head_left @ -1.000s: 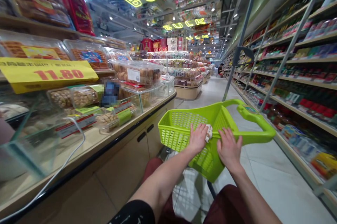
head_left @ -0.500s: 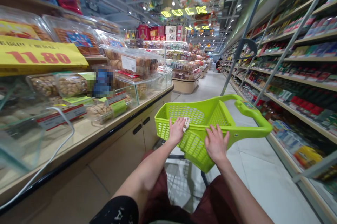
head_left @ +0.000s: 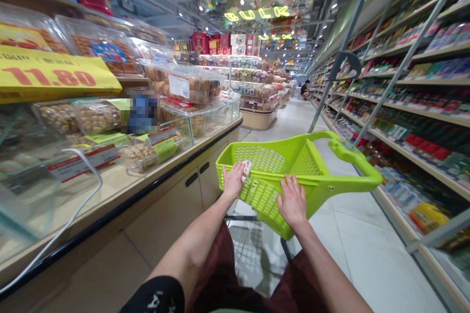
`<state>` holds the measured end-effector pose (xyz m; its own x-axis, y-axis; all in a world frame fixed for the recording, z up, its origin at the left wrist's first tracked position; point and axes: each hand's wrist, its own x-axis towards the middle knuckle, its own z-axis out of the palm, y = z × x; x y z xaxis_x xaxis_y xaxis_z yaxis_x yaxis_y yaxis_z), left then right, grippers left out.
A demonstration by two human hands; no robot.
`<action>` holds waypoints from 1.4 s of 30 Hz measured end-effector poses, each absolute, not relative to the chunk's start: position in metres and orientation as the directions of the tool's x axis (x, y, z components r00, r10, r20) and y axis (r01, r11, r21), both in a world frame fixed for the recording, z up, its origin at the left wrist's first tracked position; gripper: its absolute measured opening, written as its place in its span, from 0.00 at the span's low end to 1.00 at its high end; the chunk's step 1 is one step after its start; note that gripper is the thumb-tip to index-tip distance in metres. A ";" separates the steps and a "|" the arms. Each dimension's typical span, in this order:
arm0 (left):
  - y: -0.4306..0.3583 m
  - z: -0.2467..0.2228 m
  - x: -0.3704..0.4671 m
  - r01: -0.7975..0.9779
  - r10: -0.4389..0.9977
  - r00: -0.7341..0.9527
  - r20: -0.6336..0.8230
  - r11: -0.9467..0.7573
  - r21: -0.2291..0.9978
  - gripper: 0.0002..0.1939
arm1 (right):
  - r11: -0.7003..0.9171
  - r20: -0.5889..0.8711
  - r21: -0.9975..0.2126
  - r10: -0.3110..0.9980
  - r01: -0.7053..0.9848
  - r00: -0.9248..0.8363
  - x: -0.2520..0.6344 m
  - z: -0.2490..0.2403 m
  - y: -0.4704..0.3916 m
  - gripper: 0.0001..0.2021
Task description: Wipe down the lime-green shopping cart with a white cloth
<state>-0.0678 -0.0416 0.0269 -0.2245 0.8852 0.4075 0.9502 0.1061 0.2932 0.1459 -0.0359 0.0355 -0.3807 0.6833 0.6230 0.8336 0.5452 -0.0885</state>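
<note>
A bright green plastic shopping cart basket [head_left: 271, 156] with perforated walls stands in front of my knees. My left hand [head_left: 234, 180] is at the near rim, toward the basket's left end, pressing a crumpled whitish cloth [head_left: 246, 170] against it. Farther right along the same side, my right hand [head_left: 293, 200] lies with fingers spread over the rim and outer wall, holding nothing. The cart's thick green handle [head_left: 362, 168] extends to the right, untouched. Nothing shows inside the visible part of the basket.
Left, a glass-edged counter [head_left: 213, 132] bears clear boxes of snacks [head_left: 187, 83], a yellow price sign [head_left: 55, 75] and a white cable [head_left: 86, 195]. Right, shelves [head_left: 422, 97] hold packaged goods behind slanted metal poles. A person [head_left: 304, 89] crouches far down the aisle.
My left hand has slid left along the rim with the cloth. My right hand has also shifted a little left along the basket's side.
</note>
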 end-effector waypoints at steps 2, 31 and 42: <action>-0.041 0.027 -0.064 0.959 0.887 -0.186 0.423 0.070 0.274 0.28 | 0.529 0.618 -0.092 0.694 0.844 -0.368 0.142 0.036 -0.037 0.20; -0.037 0.027 -0.103 0.982 0.887 -0.128 0.444 0.051 0.182 0.22 | 0.531 0.592 -0.055 0.699 0.845 -0.401 0.147 0.034 -0.030 0.19; -0.036 0.026 -0.110 0.952 0.860 -0.283 0.423 0.200 0.231 0.22 | 0.539 0.610 -0.078 0.691 0.839 -0.388 0.143 0.029 -0.030 0.18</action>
